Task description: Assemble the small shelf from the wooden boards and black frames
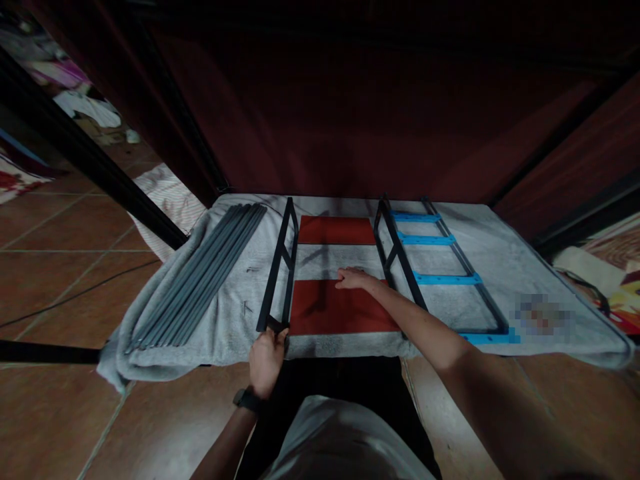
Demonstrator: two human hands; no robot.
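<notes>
My left hand (267,353), a dark watch on its wrist, grips the near end of a black metal frame (277,267) that stands on the grey cloth. My right hand (356,277) hovers over the far edge of the nearer red panel (320,308), fingers drawn together. Whatever is in its fingertips is too small to make out. Small dark pieces lie on the cloth just beyond that hand. Behind the nearer panel lies a second red panel (336,230). A matching black frame (397,247) stands to the right, partly behind my right forearm.
Several grey tubes (205,273) lie side by side at the left. Tiny pieces of hardware (247,307) sit beside them. At the right, blue slats (427,240) join a dark rail frame. A blurred patch (543,315) covers something near the right edge. Dark red boards rise behind.
</notes>
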